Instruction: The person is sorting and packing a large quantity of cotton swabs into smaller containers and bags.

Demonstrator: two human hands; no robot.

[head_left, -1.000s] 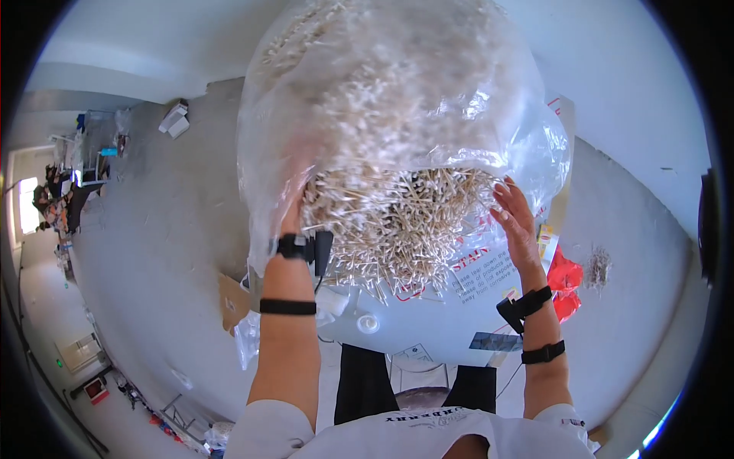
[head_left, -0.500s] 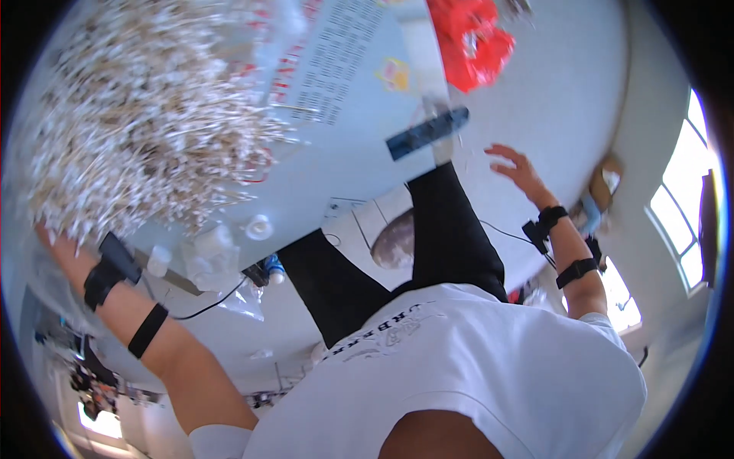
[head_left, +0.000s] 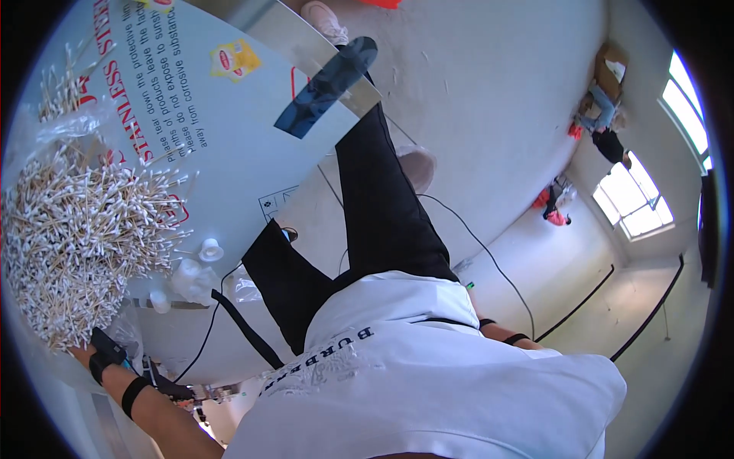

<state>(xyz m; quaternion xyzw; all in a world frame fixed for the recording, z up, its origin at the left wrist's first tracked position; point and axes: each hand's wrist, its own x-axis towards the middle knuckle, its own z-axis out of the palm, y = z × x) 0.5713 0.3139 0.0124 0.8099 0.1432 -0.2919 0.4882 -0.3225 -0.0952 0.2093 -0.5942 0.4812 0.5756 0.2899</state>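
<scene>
White-tipped swabs against the mostly hidden left hand, finger spread unclear

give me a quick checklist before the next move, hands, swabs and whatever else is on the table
1. Left hand clear of the swabs: not ok, it is right at the pile's edge.
2. Left hand empty: cannot tell, its fingers are hidden.
3. Right hand in plain sight: not ok, only part of the right forearm shows clearly past the shirt.
4. Swabs uncovered: not ok, clear plastic lies over some.
5. Blue strip apart from the swabs: ok, it lies by the table edge.
</scene>
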